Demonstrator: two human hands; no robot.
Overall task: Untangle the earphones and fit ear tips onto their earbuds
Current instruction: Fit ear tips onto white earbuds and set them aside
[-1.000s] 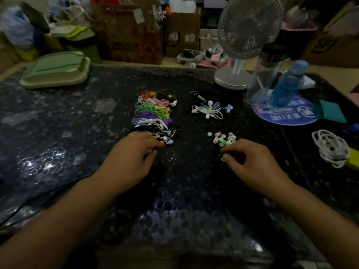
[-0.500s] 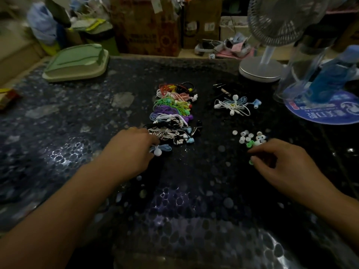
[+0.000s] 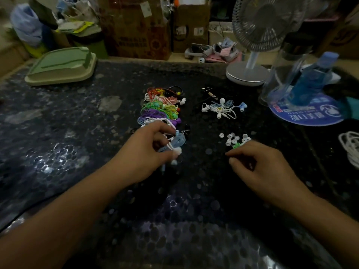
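A row of coiled earphones [image 3: 162, 107] in red, pink, green, purple, white and black lies on the dark table [image 3: 77, 133]. My left hand [image 3: 147, 152] grips a light blue earphone bundle [image 3: 175, 142] with white earbuds, lifted just in front of that row. A small heap of white and green ear tips [image 3: 235, 140] sits to the right. My right hand [image 3: 258, 162] rests with curled fingers just below the heap, fingertips beside a green tip; what it pinches is hidden. A loose white and blue earphone tangle [image 3: 221, 109] lies further back.
A green lidded box [image 3: 62, 65] stands back left. A white desk fan [image 3: 250, 72], a clear jar [image 3: 281, 74] and a blue bottle [image 3: 312, 74] on a round blue mat [image 3: 308, 115] stand back right. A white cable coil [image 3: 349, 148] lies at the right edge. Cardboard boxes line the back.
My left hand has picked the light blue earphone bundle off the front of the row and drawn it toward me. My right hand has stayed by the ear tips.
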